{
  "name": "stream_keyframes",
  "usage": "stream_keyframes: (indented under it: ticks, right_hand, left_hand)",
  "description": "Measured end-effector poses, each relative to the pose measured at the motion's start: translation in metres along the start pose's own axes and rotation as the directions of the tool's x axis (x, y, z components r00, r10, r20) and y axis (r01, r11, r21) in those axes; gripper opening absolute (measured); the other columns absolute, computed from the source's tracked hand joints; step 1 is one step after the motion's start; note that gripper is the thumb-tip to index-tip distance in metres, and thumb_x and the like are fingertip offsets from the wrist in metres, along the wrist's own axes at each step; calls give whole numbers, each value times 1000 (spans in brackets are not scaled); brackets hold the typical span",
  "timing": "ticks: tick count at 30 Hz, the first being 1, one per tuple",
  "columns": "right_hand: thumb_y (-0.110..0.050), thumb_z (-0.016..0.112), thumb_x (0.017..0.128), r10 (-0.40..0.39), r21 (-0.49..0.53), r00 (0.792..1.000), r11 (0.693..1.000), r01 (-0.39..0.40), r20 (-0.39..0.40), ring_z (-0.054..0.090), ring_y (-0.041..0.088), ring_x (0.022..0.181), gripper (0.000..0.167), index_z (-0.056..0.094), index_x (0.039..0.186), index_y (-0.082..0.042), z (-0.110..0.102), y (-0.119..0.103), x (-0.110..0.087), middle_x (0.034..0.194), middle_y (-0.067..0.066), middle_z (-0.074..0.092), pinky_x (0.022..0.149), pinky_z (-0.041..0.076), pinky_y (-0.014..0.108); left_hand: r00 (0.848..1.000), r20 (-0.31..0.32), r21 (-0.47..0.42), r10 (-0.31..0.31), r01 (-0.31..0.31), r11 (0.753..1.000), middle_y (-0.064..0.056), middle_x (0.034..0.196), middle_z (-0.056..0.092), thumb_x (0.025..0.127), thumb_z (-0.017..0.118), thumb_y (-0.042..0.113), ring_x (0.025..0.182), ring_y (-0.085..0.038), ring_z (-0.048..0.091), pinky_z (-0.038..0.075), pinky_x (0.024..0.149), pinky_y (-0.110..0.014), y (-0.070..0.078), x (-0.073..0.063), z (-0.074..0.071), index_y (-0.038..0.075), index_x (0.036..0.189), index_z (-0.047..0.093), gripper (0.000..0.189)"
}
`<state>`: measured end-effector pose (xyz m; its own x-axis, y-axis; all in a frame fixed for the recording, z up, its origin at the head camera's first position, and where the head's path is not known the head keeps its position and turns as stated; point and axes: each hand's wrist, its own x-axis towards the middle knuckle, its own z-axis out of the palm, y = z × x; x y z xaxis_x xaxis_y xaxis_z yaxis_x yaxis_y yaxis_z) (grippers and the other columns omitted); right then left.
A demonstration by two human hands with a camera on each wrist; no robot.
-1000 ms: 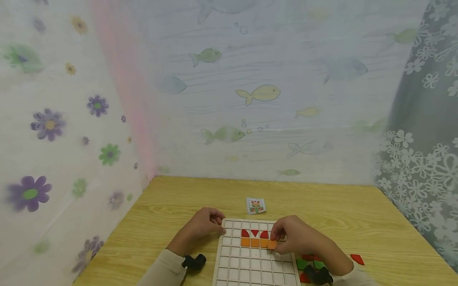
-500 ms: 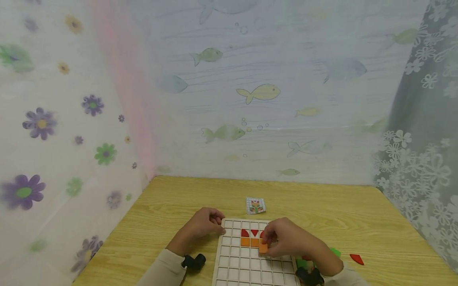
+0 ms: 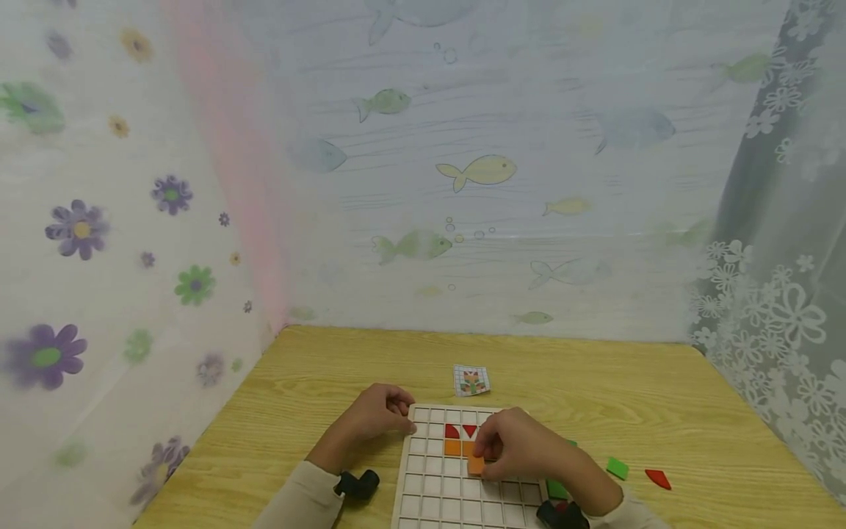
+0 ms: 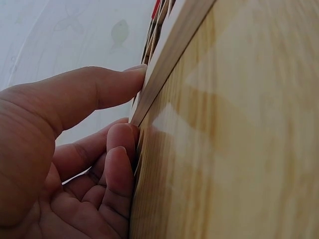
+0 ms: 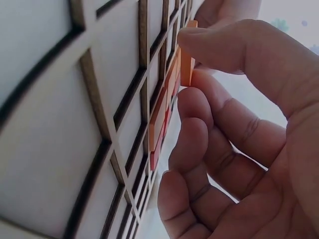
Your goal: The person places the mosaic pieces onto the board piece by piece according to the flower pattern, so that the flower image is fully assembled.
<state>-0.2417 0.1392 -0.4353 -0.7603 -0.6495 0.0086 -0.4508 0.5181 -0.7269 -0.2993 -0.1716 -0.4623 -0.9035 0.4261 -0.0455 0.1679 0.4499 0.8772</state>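
Observation:
A pale wooden grid board (image 3: 432, 485) lies on the table. My left hand (image 3: 380, 410) grips its far left corner; in the left wrist view the thumb rests on the rim and the fingers curl beside it. Between thumb and forefinger, my right hand (image 3: 525, 444) pinches an orange square tile (image 3: 475, 466), tilted close over the board just in front of the orange row. Set in the grid are an orange tile (image 3: 452, 447), a red quarter-round piece (image 3: 452, 431) and a red triangle (image 3: 469, 430). The right hand hides more of that row in the head view.
Behind the board lies a small card (image 3: 471, 380) printed with a coloured pattern. To the right are a loose green tile (image 3: 617, 468) and a red quarter-round piece (image 3: 657, 479). More green pieces (image 3: 557, 490) lie partly under my right wrist. Walls close off the back and left.
My right hand has moved left and slightly nearer with the orange tile, from the row's right end to just in front of it. The left hand has stayed at the corner.

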Motion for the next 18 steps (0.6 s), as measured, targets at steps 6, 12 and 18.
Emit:
stream_keyframes:
  ticks: [6, 12, 18]
  right_hand:
    - [-9, 87, 79, 0, -3, 1000, 1000, 0, -7, 59, 4, 70, 15, 76, 89, -16, 4, 2, 1, 84, -5, 71, 65, 52, 23]
    - [-10, 87, 81, 1, 6, 1000, 1000, -1, -1, 59, 4, 71, 14, 76, 89, -16, 5, 1, 0, 84, -4, 70, 65, 52, 22]
    - [-11, 88, 81, 3, -13, 1000, 1000, -3, -9, 59, 3, 70, 14, 77, 89, -16, 5, -1, 1, 83, -5, 70, 65, 52, 22]
  left_hand:
    - [1000, 3, 22, -4, 4, 1000, -5, 95, 63, 83, 86, 11, 84, -18, 58, 51, 72, -31, 0, 0, 0, 0, 119, 69, 41]
    - [1000, 11, 27, -2, 2, 1000, -5, 96, 64, 85, 85, 13, 85, -19, 59, 51, 74, -32, -3, 2, -1, 1, 119, 69, 40]
    - [1000, 10, 52, -3, 3, 999, -4, 96, 65, 84, 86, 15, 86, -18, 60, 51, 75, -32, -5, 4, -2, 3, 119, 70, 40]
